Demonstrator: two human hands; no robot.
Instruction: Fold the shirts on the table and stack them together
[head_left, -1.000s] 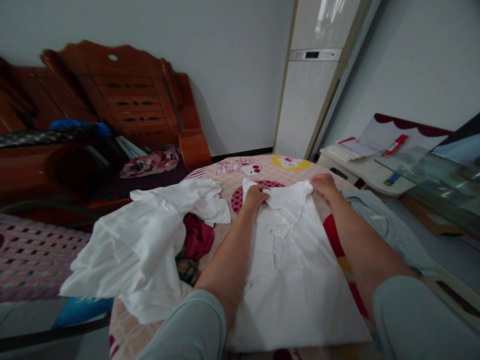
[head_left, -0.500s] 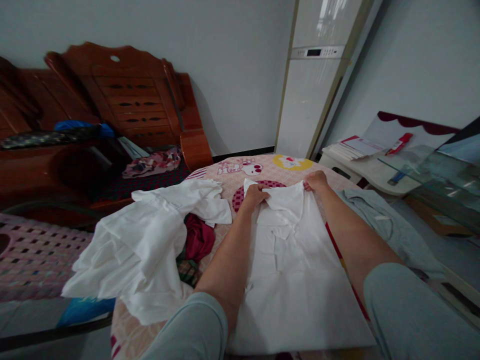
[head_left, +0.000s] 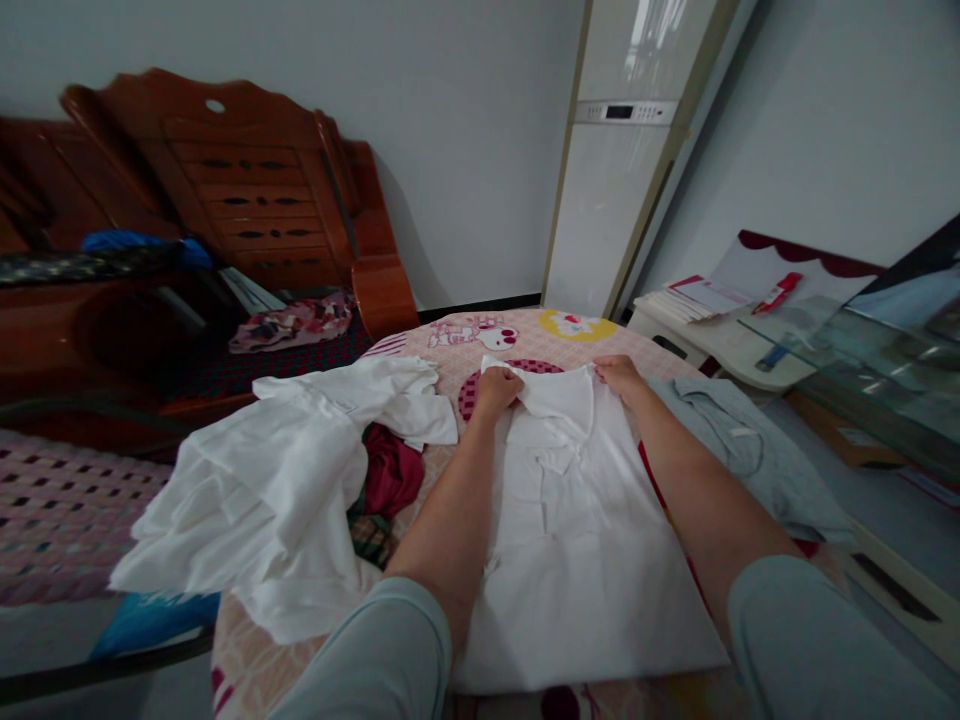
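Note:
A white shirt [head_left: 592,590] lies spread out lengthwise in front of me, its far end folded over toward me. My left hand [head_left: 499,390] is closed on the far left corner of the folded part. At the far right corner, my right hand [head_left: 618,372] pinches the same edge, so the cloth is stretched between both hands. Small creases run across the shirt's upper middle. Left of my left forearm is a rumpled heap of white clothing [head_left: 300,480], with a dark red cloth [head_left: 394,470] partly under it.
A round table with a pink patterned cover [head_left: 262,670] carries the clothes. Folded grey clothing [head_left: 739,440] lies at its right side. Beyond stand a carved wooden chair [head_left: 255,200] and a tall white air conditioner [head_left: 600,200]. A pink woven chair [head_left: 67,520] is at left, a glass shelf [head_left: 862,370] at right.
The view has turned slightly, so the scene sits a little further left. Both hands keep hold of the shirt's far edge, and the folded part looks slightly flatter between them.

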